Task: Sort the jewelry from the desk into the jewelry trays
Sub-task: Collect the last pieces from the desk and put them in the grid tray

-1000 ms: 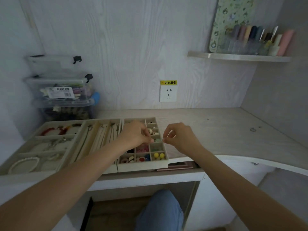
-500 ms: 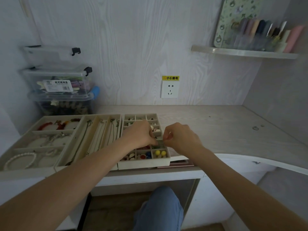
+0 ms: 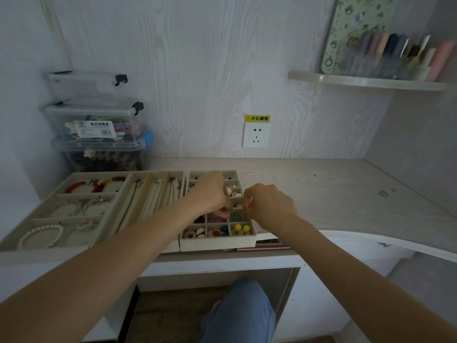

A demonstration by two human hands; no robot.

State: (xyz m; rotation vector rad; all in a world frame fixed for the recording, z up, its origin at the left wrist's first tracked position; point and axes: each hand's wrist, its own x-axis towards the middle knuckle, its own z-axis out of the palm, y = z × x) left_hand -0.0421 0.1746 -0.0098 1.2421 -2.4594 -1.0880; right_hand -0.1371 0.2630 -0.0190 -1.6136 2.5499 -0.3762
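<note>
The left hand (image 3: pixel 213 191) hangs knuckles-up over the small-compartment tray (image 3: pixel 243 240), its fingertips curled down and pinching something small and pale with a thin metal bit just above the green-filled cell; the piece is too tiny to name, though it sits where an earring would go. The right hand (image 3: pixel 268 204) is close beside it, over the tray's right edge, fingers curled in and nipping what looks like a thin pale pin or post; the two hands almost meet, which suggests they are fitting or parting two halves of one small piece before it drops into a cell. Working low over the tray makes sense: anything that slips would land among the cells instead of on the desk (image 3: pixel 309 184). This tray is cut into many little squares for studs and beads, with two yellow balls (image 3: pixel 241 228) in the near right cell and red, blue and white pieces in the cells to their left. The neighbouring tray with long slots (image 3: pixel 138 194) keeps necklaces laid straight so chains do not tangle, and the far left tray (image 3: pixel 61 194) has wide bays for a pearl bracelet (image 3: pixel 40 235) and a red one (image 3: pixel 96 185). Still loose on the desk, well apart to the right, lie what seem to be a ring (image 3: pixel 382 193) and a smaller bit (image 3: pixel 393 189), so sorting appears unfinished. Clear storage boxes (image 3: pixel 96 125) stand stacked behind the trays.
</note>
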